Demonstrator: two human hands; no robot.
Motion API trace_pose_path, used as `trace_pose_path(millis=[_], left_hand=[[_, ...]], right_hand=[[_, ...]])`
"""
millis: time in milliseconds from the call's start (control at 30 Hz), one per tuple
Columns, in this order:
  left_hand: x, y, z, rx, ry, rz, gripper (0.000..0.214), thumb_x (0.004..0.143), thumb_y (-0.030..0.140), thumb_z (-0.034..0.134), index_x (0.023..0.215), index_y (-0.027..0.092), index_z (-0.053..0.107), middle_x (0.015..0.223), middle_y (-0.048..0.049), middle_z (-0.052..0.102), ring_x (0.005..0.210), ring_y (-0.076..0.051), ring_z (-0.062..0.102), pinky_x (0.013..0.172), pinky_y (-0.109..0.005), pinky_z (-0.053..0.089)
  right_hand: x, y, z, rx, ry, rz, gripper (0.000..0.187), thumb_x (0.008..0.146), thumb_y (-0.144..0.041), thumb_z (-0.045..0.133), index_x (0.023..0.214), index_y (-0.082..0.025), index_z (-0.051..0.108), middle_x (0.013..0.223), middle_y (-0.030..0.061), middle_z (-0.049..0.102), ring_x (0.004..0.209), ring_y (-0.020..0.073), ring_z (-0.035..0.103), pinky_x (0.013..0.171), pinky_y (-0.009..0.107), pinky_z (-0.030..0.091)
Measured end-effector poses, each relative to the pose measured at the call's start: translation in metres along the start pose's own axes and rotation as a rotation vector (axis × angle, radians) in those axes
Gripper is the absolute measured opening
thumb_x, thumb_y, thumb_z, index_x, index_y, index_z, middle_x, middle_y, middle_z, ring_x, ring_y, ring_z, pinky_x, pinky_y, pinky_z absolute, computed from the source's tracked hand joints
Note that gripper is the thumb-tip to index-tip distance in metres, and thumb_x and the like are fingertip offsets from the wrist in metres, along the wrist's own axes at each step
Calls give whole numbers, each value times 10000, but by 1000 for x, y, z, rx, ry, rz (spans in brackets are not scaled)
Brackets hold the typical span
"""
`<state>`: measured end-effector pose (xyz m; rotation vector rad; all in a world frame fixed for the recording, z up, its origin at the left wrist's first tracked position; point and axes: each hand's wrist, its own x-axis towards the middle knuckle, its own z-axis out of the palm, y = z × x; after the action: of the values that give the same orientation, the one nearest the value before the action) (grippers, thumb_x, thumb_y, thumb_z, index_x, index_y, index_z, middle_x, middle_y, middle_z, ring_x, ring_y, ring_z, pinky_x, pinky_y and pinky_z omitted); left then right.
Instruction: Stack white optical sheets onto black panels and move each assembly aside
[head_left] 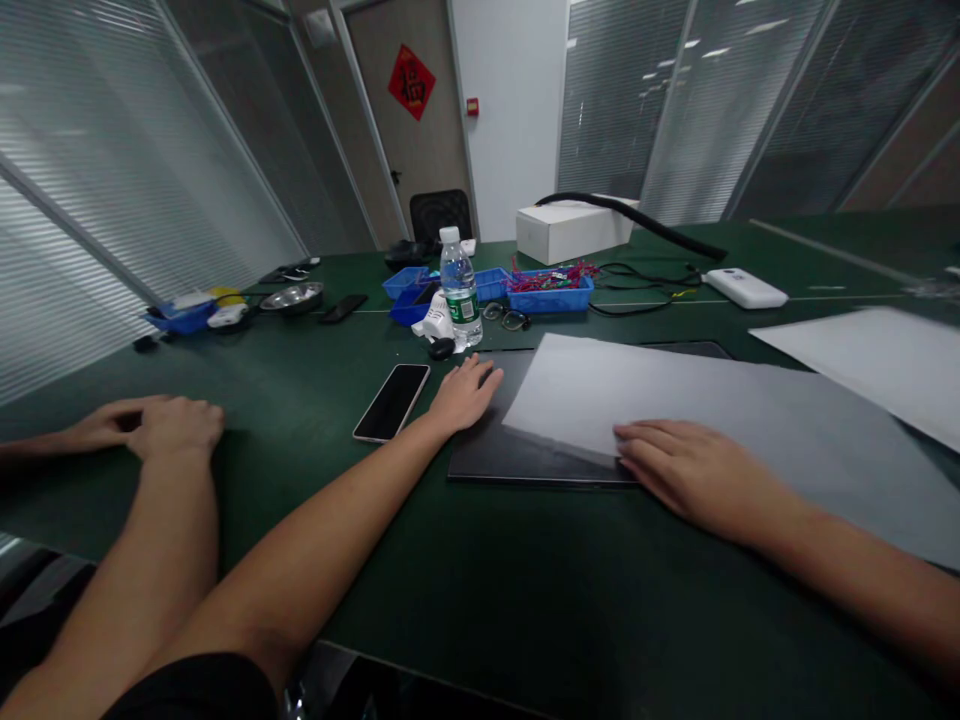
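My left hand (466, 392) rests open on the left part of a flat dark board (480, 455), fingers spread near its far edge. A large white sheet (600, 385) covers much of the board and runs off to the right. My right hand (686, 465) is at the sheet's near edge, fingers together over the top and the thumb hidden, closed on that edge. The sheet's near left edge looks slightly blurred. Just left of my left hand lies a phone (392, 402) with a dark screen.
Another person's clasped hands (172, 425) rest on the green table at left. Beyond the board stand a water bottle (460, 290), glasses (507, 316) and a blue tray (551, 298) of red wires. A white box (574, 230), a white device (745, 288) and another white sheet (877, 360) lie farther right.
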<state>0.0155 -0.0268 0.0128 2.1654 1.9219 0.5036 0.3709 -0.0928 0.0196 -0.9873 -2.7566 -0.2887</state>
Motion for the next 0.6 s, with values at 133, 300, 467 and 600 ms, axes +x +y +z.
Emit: trace_pose_path(millis=[133,300,467,600], left_hand=[[-2,0,-4,-33,-27,25,791,949,684,516,1547,167,495,1714,-157,280,1571,-337,306,1264,-463,277],[-3,-6,-3,-55,-9,30,878,819,616,730,1553,201,488,1733,-129,240,1555,-358,338,1250,-469,326],[-1,-10,1,-114,54,-6,777,829,513,752,1514,213,539,1684,-113,372,1498,-332,446,1240,-446,359],[-1,-8,1,-112,39,-11,744,854,487,739,1514,211,536,1651,-112,430,1528,-314,403,1251,-438,341]], right_hand=[[-4,-1,3,229,15,-162,458,1032,-385,492,1469,-291,589,1528,43,526,1395,233,530,1144,461,496],[-8,13,-1,279,40,-158,532,1027,-381,492,1554,-310,491,1599,46,434,1439,232,485,1172,463,477],[-18,61,5,98,110,153,565,1016,-526,456,1479,-228,581,1518,92,533,1410,305,505,1177,582,427],[-30,98,3,69,-84,592,717,1007,-685,301,1371,-194,675,1245,124,706,1092,326,682,927,537,562]])
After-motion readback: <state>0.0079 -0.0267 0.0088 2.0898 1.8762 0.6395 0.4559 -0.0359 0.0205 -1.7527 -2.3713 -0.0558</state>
